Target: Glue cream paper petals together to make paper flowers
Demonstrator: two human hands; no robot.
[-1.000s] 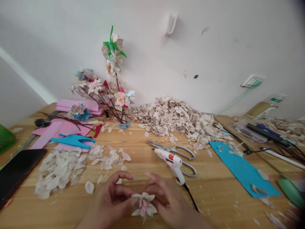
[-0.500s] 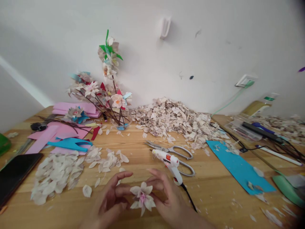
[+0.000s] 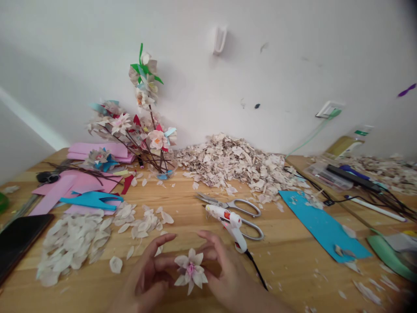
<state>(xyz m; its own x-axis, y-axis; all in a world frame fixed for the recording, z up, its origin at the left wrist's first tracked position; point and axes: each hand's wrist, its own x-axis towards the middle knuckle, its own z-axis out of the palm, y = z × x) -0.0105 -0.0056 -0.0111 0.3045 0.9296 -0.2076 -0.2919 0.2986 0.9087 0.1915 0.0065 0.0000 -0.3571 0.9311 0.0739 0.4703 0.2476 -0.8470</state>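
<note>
A handmade flower (image 3: 194,273) with pale pointed petals and a pink centre faces up between my hands, near the front of the table. My left hand (image 3: 146,276) curls in from the left, its fingers closed against the flower's side and underside. From the right, my right hand (image 3: 230,271) grips the flower too, thumb and fingers partly hidden behind the petals. Both index fingers arch up above it, apart from each other. Just beyond my right hand lie a white glue gun (image 3: 224,216) with a black cord and silver-handled scissors (image 3: 244,206).
Loose pale petals (image 3: 73,239) lie on the left by a black phone (image 3: 22,239). Pink sheets (image 3: 78,184) and flowers on twigs in a clear cup (image 3: 163,171) stand behind. A big heap of dry petals (image 3: 234,163) rests against the wall; blue felt (image 3: 325,228) is on the right.
The whole view has shifted slightly, moving the scene a little left. The flower has turned slightly between my fingers; both hands keep nearly the same pose.
</note>
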